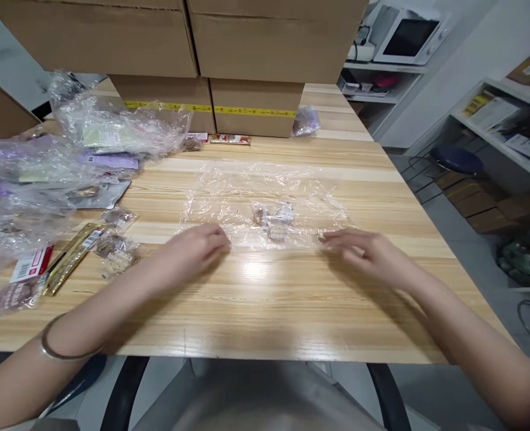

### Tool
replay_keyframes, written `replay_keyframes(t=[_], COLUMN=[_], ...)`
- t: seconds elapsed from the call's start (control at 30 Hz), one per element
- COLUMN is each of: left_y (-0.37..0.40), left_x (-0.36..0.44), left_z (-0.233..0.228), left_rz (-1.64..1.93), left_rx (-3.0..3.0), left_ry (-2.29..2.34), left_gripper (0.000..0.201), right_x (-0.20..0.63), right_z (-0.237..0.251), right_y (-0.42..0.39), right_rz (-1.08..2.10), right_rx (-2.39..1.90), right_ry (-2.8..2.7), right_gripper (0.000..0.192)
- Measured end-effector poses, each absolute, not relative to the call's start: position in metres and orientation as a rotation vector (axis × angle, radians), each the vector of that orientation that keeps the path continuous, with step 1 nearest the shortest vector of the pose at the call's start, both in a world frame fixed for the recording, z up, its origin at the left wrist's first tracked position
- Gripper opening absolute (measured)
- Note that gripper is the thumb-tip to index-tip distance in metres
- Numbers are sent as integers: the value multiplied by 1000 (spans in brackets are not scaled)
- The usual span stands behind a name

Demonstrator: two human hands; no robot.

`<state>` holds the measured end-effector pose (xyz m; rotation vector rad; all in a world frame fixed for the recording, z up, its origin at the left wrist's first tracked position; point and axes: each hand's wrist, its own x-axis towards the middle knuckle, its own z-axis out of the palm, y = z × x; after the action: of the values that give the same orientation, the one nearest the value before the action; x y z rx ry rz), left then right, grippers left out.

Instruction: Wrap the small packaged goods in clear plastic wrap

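A clear plastic sheet [229,200] lies spread on the wooden table [265,305], with 3 small packets [285,214] close together on its near part. The person's left hand [202,244], fingers curled, is at the sheet's near left corner; the right hand [366,248], fingers stretched, is at its near right corner. Whether either pinches the plastic cannot be told. Cardboard boxes [265,48] stand beyond.

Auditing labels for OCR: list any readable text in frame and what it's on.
None reads clearly.
Yellow strip on the cartons: red characters, too small.
Red-and-white label, left: blurred.
White label on gold wrapper: too small.
Small packets at the clear plastic film: marks, blurred.
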<state>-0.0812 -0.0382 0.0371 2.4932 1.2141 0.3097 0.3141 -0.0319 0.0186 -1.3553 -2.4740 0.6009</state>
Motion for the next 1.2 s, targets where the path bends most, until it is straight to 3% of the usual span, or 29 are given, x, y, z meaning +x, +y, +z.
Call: replay_keyframes(t=[0.17, 0.33, 0.43, 0.6, 0.7, 0.8, 0.9, 1.0, 1.2], left_y=[10, 46, 61, 65, 43, 13, -3, 5, 38], left_x=[-116, -120, -116, -107, -85, -49, -18, -6, -20], left_z=[67, 68, 57, 38, 32, 23, 11, 0, -2], left_rz=[12, 0, 20, -136, 295, 647, 463, 322, 245], left_rx=[2024, 2023, 2102, 2247, 2457, 2768, 2881, 2786, 2647], left_ry=[1433, 1536, 1653, 1850, 2030, 1565, 1008, 1001, 1054], left_gripper=[31, 34, 31, 26, 31, 39, 52, 72, 70], right_x=[332, 332, 325, 309, 297, 282, 266, 254, 256], right_z=[34, 17, 1, -9, -4, 7, 11, 1, -20], right_y=[16, 49, 56, 52, 42, 27, 14, 13, 34], right_rz=[1122, 1238, 962, 190, -115, -337, -51, 351, 560], right_rx=[-1584, -1598, -1785, -2070, -2083, -1737, -1224, -947, -1002], right_ry=[-2087, -1788, -1803, -2115, -2054, -2105, -2500, -2700, -2630], right_gripper=[41, 35, 29, 36, 41, 52, 67, 81, 69])
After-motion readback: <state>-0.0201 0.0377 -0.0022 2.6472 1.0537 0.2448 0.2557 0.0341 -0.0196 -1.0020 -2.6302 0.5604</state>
